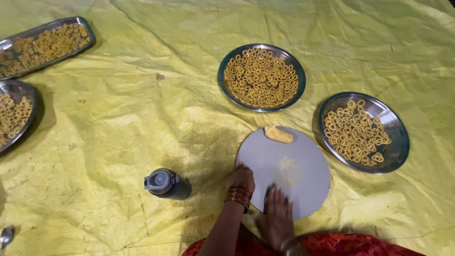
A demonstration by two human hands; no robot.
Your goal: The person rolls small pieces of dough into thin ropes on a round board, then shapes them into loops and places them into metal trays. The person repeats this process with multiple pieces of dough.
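Head view, looking down: round grey board [298, 161] lying flat on a yellow sheet [142, 118] spread over the floor. Left hand [241, 179], ringed at the wrist by red bangles [238, 195], resting at the board's left edge, fingers curled over the rim, gripping nothing else. Right hand [277, 215] blurred, laid palm down on the near part of the board, fingers stretched forward and apart; possibly pressing a bit of dough beneath, though too smeared to tell. Faint yellowish smear [287, 170] on the board just ahead of those fingers. Lump of yellow dough [278, 134] sitting at the board's far edge, well apart from both hands.

Beyond the board, a round steel plate [261, 77] packed with small yellow dough rings. To the right, just beside the board, a second round steel plate [364, 132], rings covering much of it, bare metal along the right rim. Far left, an oblong steel tray [43, 45] with rings, and below it another round plate [14, 114] cut off by the frame. Dark bottle with a grey lid [163, 183] standing left of the left hand, near but not touching. Spoon [5, 235] at the lower left corner. Red cloth [350, 244] along the bottom edge
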